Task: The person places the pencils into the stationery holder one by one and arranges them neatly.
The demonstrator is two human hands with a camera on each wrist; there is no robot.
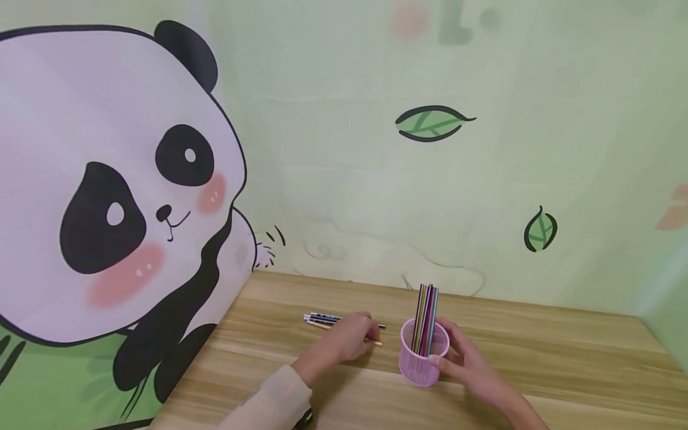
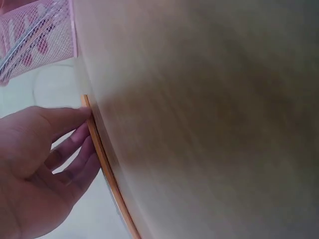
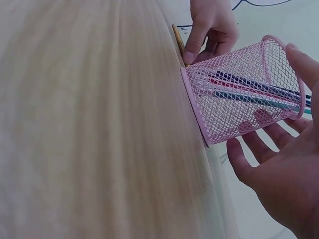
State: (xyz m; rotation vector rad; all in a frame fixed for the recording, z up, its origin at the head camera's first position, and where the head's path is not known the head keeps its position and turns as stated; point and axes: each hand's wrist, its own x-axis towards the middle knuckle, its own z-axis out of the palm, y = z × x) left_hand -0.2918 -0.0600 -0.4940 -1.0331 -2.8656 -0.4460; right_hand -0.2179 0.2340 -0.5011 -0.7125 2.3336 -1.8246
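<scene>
A pink mesh pencil cup (image 1: pixel 420 371) stands upright on the wooden table, with several coloured pencils (image 1: pixel 426 316) leaning in it. Around its right side my right hand (image 1: pixel 475 365) grips the cup, thumb near the rim, as the right wrist view also shows. To the cup's left, my left hand (image 1: pixel 352 335) is low over the table. Its thumb and fingers pinch an orange pencil (image 2: pixel 107 162) lying along the tabletop. Several dark-and-white patterned pencils (image 1: pixel 322 317) lie beside and partly beneath that hand, which hides their middles.
The wood-grain table (image 1: pixel 564 364) runs back to a pale green wall (image 1: pixel 344 149) with painted leaves. A large painted panda (image 1: pixel 161 239) covers the wall on the left.
</scene>
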